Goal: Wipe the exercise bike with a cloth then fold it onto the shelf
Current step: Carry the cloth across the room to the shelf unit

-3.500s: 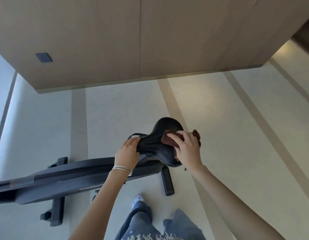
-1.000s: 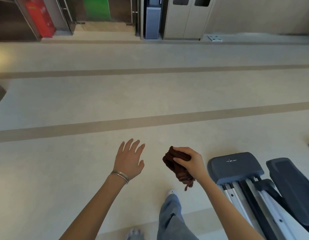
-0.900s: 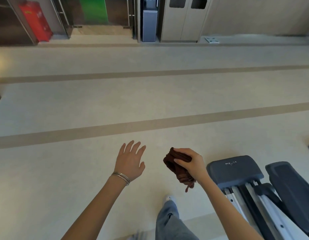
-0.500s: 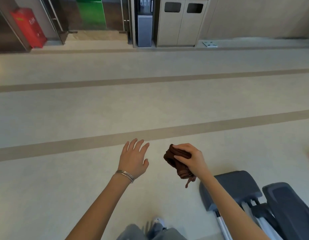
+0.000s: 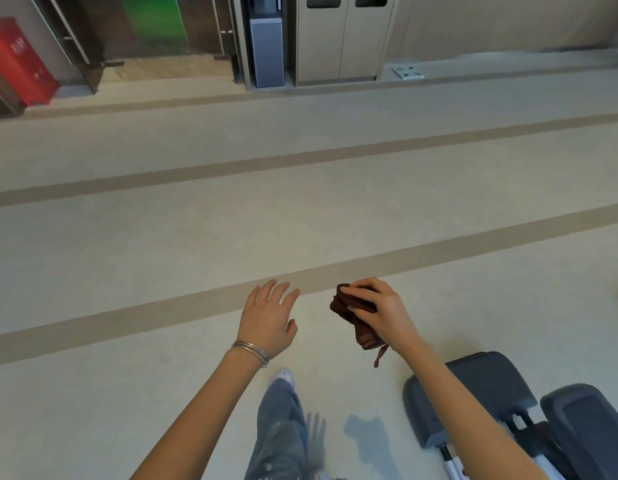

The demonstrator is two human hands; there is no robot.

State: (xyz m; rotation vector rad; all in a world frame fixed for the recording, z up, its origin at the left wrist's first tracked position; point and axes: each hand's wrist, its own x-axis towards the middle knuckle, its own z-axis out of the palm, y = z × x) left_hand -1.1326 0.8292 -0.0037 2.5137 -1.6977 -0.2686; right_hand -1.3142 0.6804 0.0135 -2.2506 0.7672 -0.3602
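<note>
Cloth, brown and bunched, sits in the closed right hand while the left hand hangs spread and empty beside it, so the wiping looks finished and the carry toward a shelf seems under way. No shelf shows, so the next move calls for finding it, then both hands flattening and folding the wad. Grey gym machine crowds the right foot's side; a red cabinet and pale bins line the far wall across bare floor.

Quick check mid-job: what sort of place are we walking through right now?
Probably a gym or fitness area in a shared building: grey exercise-machine pedals at lower right, a wide striped floor, and a red cabinet beside twin-door bins along the far wall.
</note>
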